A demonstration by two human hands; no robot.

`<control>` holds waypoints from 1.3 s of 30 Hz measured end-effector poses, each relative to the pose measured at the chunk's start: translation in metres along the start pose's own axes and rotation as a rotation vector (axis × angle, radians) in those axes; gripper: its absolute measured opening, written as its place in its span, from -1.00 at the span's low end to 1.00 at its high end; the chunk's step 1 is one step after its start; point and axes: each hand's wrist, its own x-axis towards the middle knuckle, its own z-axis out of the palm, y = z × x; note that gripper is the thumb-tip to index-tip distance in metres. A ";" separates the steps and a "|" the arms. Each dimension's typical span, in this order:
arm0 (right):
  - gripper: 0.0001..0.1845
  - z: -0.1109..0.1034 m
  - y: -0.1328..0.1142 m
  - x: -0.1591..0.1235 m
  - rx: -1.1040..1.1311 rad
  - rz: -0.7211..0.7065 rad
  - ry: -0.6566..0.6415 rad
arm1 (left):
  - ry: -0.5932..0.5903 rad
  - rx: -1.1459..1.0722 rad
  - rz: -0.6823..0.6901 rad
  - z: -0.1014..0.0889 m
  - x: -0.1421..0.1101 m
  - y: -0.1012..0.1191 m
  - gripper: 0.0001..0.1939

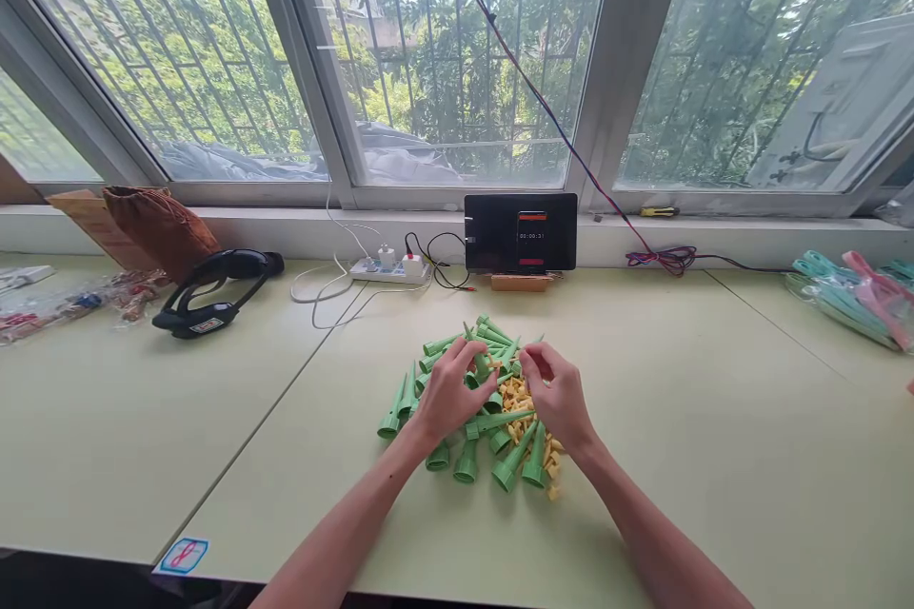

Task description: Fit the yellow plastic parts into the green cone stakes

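Gripping one green cone [482, 367], the left hand [451, 390] should be steady; the right hand [559, 395] makes a pinch, on what I cannot tell. Yellow pieces [514, 395] lie between the hands, so light, exact finger movement should help.

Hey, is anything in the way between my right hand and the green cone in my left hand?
Nothing visible blocks the way from your right hand to the green cone in your left hand. The piled cones and yellow pieces seem to lie lower.

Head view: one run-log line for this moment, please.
left hand: holds green cone | right hand: near yellow pieces, grip unclear | more cones: on table
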 end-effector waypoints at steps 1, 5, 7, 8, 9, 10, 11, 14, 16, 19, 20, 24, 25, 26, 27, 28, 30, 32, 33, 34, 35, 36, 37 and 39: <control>-0.74 0.000 0.000 0.000 0.003 -0.001 -0.004 | 0.008 0.006 -0.002 0.000 0.000 0.000 -0.79; -0.76 0.000 -0.001 0.000 0.015 -0.007 -0.022 | 0.030 0.000 0.004 0.000 0.001 -0.001 -0.74; -0.76 0.000 -0.002 -0.001 0.015 -0.015 -0.032 | 0.037 -0.014 0.019 0.001 0.001 -0.001 -0.72; -0.76 0.000 -0.002 -0.001 0.014 -0.021 -0.037 | 0.041 -0.015 0.028 0.001 0.001 -0.002 -0.72; -0.76 0.000 -0.003 -0.001 0.013 -0.026 -0.041 | 0.046 -0.013 0.038 0.001 0.000 -0.002 -0.73; -0.77 0.000 -0.003 -0.002 0.013 -0.030 -0.045 | 0.052 -0.010 0.045 0.002 0.000 -0.002 -0.74; -0.77 0.000 -0.003 -0.002 0.013 -0.033 -0.050 | 0.058 -0.008 0.050 0.002 0.000 -0.002 -0.74; -0.80 0.000 -0.004 -0.002 0.010 -0.038 -0.062 | 0.070 -0.013 0.057 0.002 0.001 -0.002 -0.76; -0.81 0.000 -0.004 -0.002 0.009 -0.043 -0.066 | 0.081 -0.026 0.061 0.002 0.001 -0.001 -0.77; -0.82 0.001 -0.005 -0.003 0.011 -0.051 -0.068 | 0.095 -0.038 0.069 0.002 0.001 -0.001 -0.78; -0.82 0.001 -0.005 -0.003 0.012 -0.054 -0.068 | 0.097 -0.038 0.067 0.002 0.001 -0.002 -0.78; -0.82 0.001 -0.004 -0.004 0.002 -0.066 -0.068 | 0.127 -0.028 0.045 0.003 0.001 -0.003 -0.80; -0.83 0.001 -0.004 -0.004 -0.001 -0.067 -0.066 | 0.139 -0.026 0.038 0.003 0.001 -0.003 -0.80; -0.83 0.001 -0.004 -0.004 -0.004 -0.068 -0.065 | 0.148 -0.025 0.031 0.003 0.001 -0.003 -0.81; -0.83 0.001 -0.004 -0.004 -0.008 -0.068 -0.063 | 0.153 -0.025 0.027 0.003 0.001 -0.002 -0.81; -0.83 0.001 -0.003 -0.004 -0.012 -0.069 -0.062 | 0.152 -0.027 0.025 0.003 0.001 -0.002 -0.81; -0.84 0.002 -0.003 -0.004 -0.019 -0.073 -0.062 | 0.145 -0.031 0.026 0.003 0.002 -0.001 -0.81; -0.84 0.002 -0.003 -0.004 -0.025 -0.077 -0.064 | 0.137 -0.030 0.026 0.003 0.002 0.000 -0.81; -0.84 0.002 -0.003 -0.004 -0.027 -0.080 -0.065 | 0.135 -0.027 0.024 0.003 0.001 0.000 -0.81; -0.85 0.002 -0.003 -0.004 -0.028 -0.082 -0.066 | 0.133 -0.025 0.022 0.003 0.001 0.000 -0.81; -0.85 0.002 -0.003 -0.004 -0.030 -0.086 -0.068 | 0.130 -0.024 0.022 0.003 0.001 0.000 -0.81; -0.85 0.002 -0.002 -0.004 -0.032 -0.089 -0.069 | 0.126 -0.026 0.024 0.004 0.000 0.000 -0.81; -0.85 0.002 -0.002 -0.004 -0.034 -0.092 -0.071 | 0.121 -0.030 0.027 0.004 0.000 -0.001 -0.80; -0.85 0.003 -0.002 -0.004 -0.041 -0.095 -0.075 | 0.107 -0.037 0.038 0.005 -0.001 -0.002 -0.79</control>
